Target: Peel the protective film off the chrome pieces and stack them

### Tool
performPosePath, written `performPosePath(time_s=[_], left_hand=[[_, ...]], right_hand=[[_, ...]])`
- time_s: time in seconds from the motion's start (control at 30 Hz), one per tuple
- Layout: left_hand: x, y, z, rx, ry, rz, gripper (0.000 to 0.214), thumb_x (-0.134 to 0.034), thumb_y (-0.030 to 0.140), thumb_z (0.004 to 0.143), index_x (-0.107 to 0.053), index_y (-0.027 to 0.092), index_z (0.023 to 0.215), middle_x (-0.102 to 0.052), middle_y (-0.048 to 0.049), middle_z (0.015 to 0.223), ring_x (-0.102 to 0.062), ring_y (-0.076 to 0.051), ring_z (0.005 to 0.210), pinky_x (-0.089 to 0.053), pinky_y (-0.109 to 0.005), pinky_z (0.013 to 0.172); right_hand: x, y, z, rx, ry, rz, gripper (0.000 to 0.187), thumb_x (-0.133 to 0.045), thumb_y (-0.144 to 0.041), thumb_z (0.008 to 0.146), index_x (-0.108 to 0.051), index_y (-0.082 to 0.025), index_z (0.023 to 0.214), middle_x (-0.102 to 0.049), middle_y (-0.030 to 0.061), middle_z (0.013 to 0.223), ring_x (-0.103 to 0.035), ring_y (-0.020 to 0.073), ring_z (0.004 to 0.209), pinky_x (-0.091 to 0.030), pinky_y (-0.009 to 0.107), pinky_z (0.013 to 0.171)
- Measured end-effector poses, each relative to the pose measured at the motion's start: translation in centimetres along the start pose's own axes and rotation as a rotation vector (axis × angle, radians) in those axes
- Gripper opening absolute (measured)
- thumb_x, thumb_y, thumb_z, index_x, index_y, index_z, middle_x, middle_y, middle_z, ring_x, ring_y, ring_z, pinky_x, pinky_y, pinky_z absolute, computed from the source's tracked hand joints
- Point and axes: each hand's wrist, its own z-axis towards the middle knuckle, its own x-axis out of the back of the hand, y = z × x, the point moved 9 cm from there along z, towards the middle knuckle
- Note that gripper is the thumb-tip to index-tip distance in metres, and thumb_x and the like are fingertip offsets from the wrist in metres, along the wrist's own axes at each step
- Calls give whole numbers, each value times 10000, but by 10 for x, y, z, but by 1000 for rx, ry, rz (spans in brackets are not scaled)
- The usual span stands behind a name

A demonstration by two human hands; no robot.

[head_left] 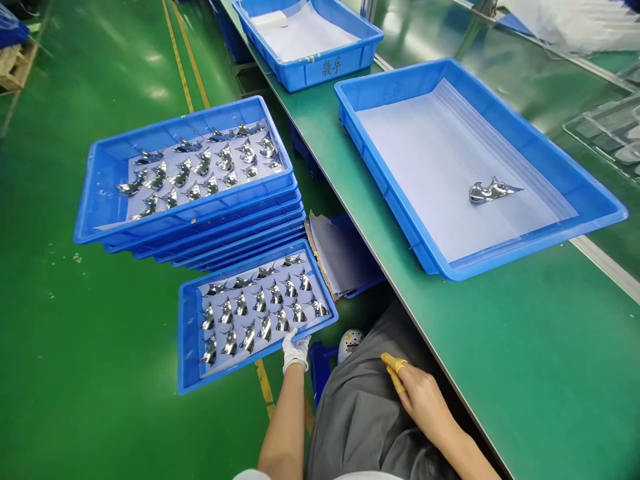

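My left hand [296,351], in a white glove, grips the near edge of a blue plastic tray [186,347]. Rows of shiny curved metal parts [259,299] lie on white paper in that tray. My right hand [420,395] is over my lap beside the bench edge. Yellow finger covers show on two of its fingers, which are a little apart with nothing visible between them; the other fingers are partly hidden. On the bench, a larger-looking blue tray [453,272] holds white paper and a single shiny metal part [493,191].
Left of the bench stands a stack of blue trays [230,233], its top one bearing more metal parts [181,172]. Another blue tray [300,80] sits farther along the green bench [545,320]. Grey sheets [345,257] lie under the bench edge. Green floor [90,347] extends left.
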Motion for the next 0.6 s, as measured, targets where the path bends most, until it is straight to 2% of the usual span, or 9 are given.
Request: performPosePath(time_s=[0.13, 0.4, 0.47, 0.6], left_hand=[[-2, -4, 0, 1, -4, 18, 378, -614, 349, 936, -573, 165, 1263, -601, -114, 1250, -631, -241, 1043, -561, -448, 858], [-47, -8, -6, -63, -93, 105, 392, -605, 369, 939, -568, 172, 1277, -595, -117, 1269, -626, -245, 1058, -555, -456, 872], [-55, -22, -14, -61, -127, 169, 396, -609, 374, 936, -568, 185, 1282, -587, -116, 1285, -619, -251, 1082, -547, -456, 887], [-74, -68, -32, 6, -217, 381, 384, -612, 382, 934, -582, 198, 1269, -587, -112, 1297, -610, -257, 1113, -533, -462, 916]], right_hand=[[-19, 9, 3, -29, -77, 26, 345, -373, -148, 993, -689, -171, 1127, -763, 112, 1043, -756, 235, 925, -634, 343, 811], [-19, 29, -7, -183, -42, 114, 308, -422, -199, 990, -714, -184, 1088, -763, 109, 1019, -748, 231, 953, -624, 339, 851], [-16, 31, -11, -205, -30, 131, 313, -416, -209, 995, -715, -174, 1083, -761, 118, 1026, -746, 237, 960, -624, 349, 853], [-12, 37, -22, -268, 2, 137, 344, -389, -265, 1025, -709, -143, 1056, -758, 140, 1018, -750, 254, 935, -624, 386, 860]])
